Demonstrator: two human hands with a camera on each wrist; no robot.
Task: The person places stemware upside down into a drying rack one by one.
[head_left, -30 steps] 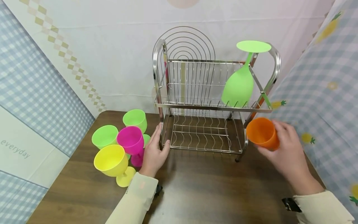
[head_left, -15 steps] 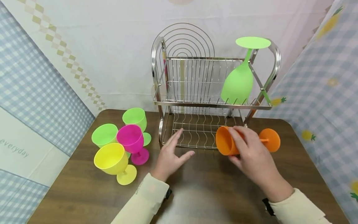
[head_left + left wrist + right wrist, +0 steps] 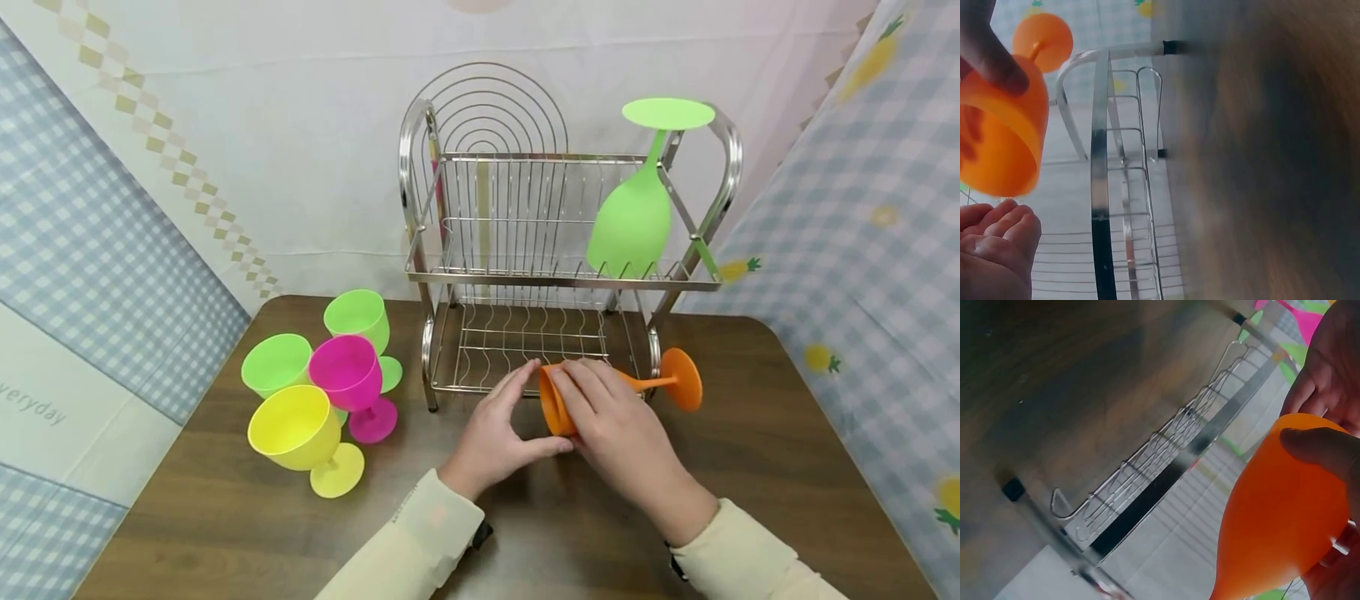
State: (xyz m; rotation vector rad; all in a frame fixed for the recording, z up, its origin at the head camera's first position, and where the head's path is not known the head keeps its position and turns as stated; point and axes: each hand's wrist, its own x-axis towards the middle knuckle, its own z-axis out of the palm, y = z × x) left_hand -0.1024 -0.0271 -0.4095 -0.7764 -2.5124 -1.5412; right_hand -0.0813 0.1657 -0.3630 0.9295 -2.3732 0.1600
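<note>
My right hand (image 3: 618, 421) grips an orange plastic goblet (image 3: 557, 406) round its bowl. The goblet is tipped on its side, with its mouth to the left and its round foot to the right, in front of the dish rack (image 3: 558, 282). My left hand (image 3: 498, 442) has its fingers and thumb spread right at the goblet's rim. In the left wrist view the left fingertips (image 3: 1021, 228) lie close by the rim of the orange goblet (image 3: 1004, 150). A green goblet (image 3: 633, 221) stands upside down at the right end of the rack's upper tier.
On the table's left stand a yellow goblet (image 3: 296, 429), a magenta goblet (image 3: 348, 375) and two green goblets (image 3: 277, 364), close together. The rack's lower wire tier (image 3: 517, 342) sits low over the brown table (image 3: 225, 517). Patterned cloth (image 3: 847, 275) hangs on both sides.
My right hand has carried the orange goblet leftward and tipped it from mouth-up to sideways. The left hand has left the rack's lower left side and moved right to the goblet's rim.
</note>
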